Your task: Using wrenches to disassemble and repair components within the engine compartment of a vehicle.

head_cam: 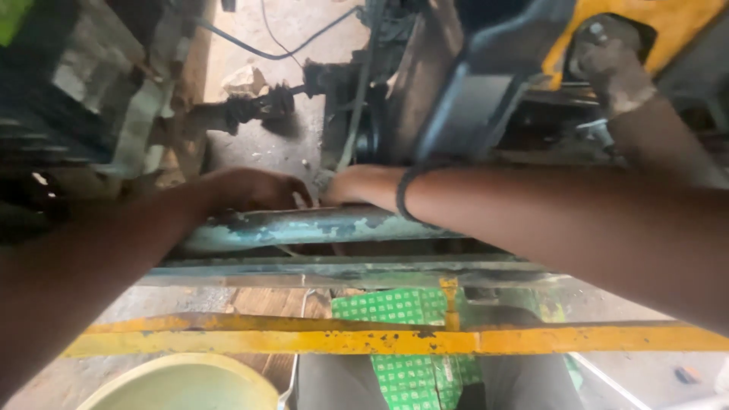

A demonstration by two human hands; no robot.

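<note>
I reach with both arms over a worn blue-green metal tube with flaking paint. My left hand rests on top of the tube, fingers curled downward at its far side. My right hand sits just to the right of it, fingers bent and pressed near the same spot; a dark band circles that wrist. What the fingertips touch behind the tube is hidden. Beyond the hands stands a greasy vertical part with a belt or cable running down it.
Another person's hand grips a yellow panel at the top right. A drive shaft with a rubber boot lies on the concrete floor. Below the tube run a grey bar and a yellow bar. A pale yellow basin sits bottom left; green patterned cardboard lies beneath.
</note>
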